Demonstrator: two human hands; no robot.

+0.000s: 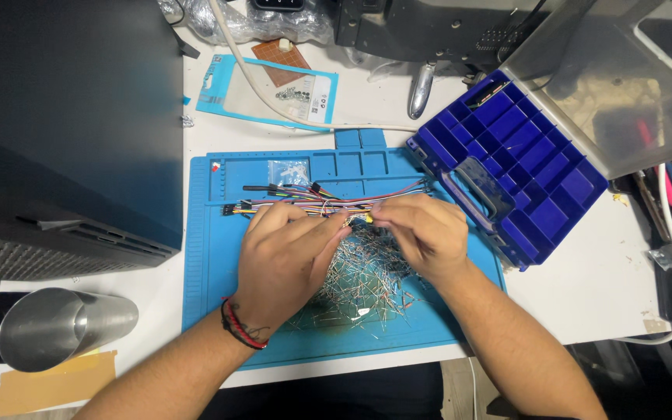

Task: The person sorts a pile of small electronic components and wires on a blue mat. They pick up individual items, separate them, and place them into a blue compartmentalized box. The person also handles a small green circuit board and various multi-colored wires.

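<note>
The hands are meeting at the centre of the frame: the left hand point(285, 253) and right hand point(421, 233) are both pinching narrowly on a bundle of coloured jumper wires point(313, 204), which is stretching leftward across the blue mat point(204, 257). A small yellow tip point(369, 219) is showing between the fingertips. Below the hands, a heap of loose thin leads point(359, 288) is lying on the mat. The risk, as I judge it: the wires are running close over that heap, so a tug could be dragging leads off the mat onto the surface point(585, 288), or snagging and bending them. The open blue organiser point(515, 163), at the right, is sitting just beside the right hand, and an elbow swing could be knocking it.
</note>
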